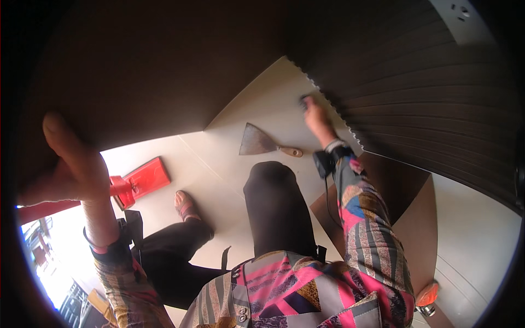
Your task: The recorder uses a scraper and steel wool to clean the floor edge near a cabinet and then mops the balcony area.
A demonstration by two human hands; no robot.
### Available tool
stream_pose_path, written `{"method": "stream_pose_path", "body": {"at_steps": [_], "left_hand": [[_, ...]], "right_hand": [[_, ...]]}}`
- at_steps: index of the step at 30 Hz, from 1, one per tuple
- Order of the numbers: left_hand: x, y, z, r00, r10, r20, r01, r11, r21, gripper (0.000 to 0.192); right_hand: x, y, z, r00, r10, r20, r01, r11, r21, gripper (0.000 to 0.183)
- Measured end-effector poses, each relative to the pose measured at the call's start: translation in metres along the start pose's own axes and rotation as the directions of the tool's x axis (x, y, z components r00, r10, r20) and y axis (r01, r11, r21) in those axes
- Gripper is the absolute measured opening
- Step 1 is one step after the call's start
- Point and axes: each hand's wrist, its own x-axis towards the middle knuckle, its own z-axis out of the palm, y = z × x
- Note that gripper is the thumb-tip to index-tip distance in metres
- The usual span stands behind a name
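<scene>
My left hand [71, 164] is raised at the left beside a dark brown panel [135, 90], thumb spread; its other fingers fade into shadow. Whether it presses on the panel is hard to tell. In my right hand [318, 119] is a small dark object [304, 101], too blurred to name. That hand is low, close to the notched light strip [334, 108] along the foot of a dark slatted wall panel [410, 102]. A wide putty knife [258, 141] with a wooden handle lies on the pale floor [221, 158], left of my right hand and beyond my bent knee.
A red flat-headed tool [149, 176] with a handle lies on the floor at left, near my sandalled foot [186, 205]. An orange object [427, 294] with a metal part sits at lower right. A white plate with socket-like holes [463, 14] is on the wall at upper right.
</scene>
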Motion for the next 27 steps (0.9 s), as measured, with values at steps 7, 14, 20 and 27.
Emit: {"method": "stream_pose_path", "body": {"at_steps": [7, 14, 20, 27], "left_hand": [[-0.083, -0.121, -0.079, 0.948, -0.261, 0.182, 0.136, 0.849, 0.511, 0.018], [-0.015, -0.031, -0.013, 0.994, -0.109, 0.017, 0.101, 0.963, 0.249, 0.021], [0.003, -0.035, -0.014, 0.999, 0.044, 0.029, -0.042, 0.997, -0.060, 0.078], [-0.001, 0.028, -0.019, 0.994, -0.093, 0.056, 0.098, 0.991, -0.092, 0.057]], "right_hand": [[0.023, -0.030, 0.042, 0.982, -0.116, -0.152, 0.130, 0.988, 0.087, 0.038], [-0.040, -0.026, 0.054, 0.835, -0.550, 0.024, 0.550, 0.835, 0.010, 0.019], [-0.029, -0.066, -0.014, 0.922, -0.341, 0.184, 0.100, 0.667, 0.738, 0.032], [-0.103, -0.199, -0.112, 0.766, -0.636, 0.091, 0.085, 0.240, 0.967, 0.035]]}}
